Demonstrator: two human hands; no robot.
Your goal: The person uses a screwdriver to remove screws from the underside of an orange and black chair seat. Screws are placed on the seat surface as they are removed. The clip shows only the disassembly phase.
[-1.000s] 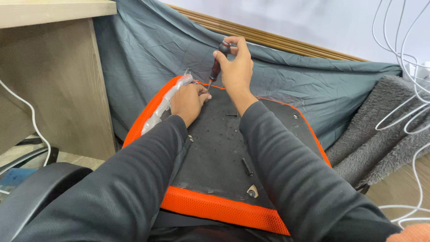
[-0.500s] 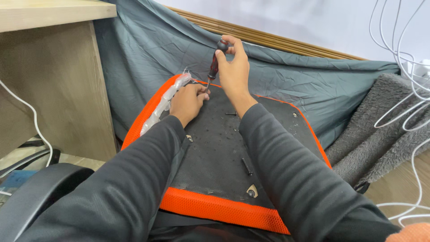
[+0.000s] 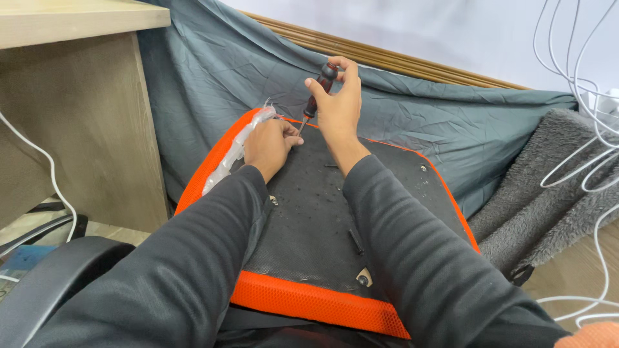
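Screwdriver (image 3: pixel 317 90), red-and-black handle, stands near-upright w/ tip at far-left corner of seat panel (image 3: pixel 309 212), black underside w/ orange mesh edge. Our right hand (image 3: pixel 338 106) wraps handle top, fingers curled tight. Our left hand (image 3: pixel 267 145) rests on panel beside tip, fingers pinched together at it; what they pinch we cannot tell. Loose screw (image 3: pixel 355 240) lies nr panel's near edge; plastic wrap (image 3: pixel 235 151) along left edge.

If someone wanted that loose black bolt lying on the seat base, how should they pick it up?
Pinch the black bolt across its thin shaft at mid-length, coming straight down from above. It lies flat on the seat underside, beside the right sleeve, so its ends offer little to grip.
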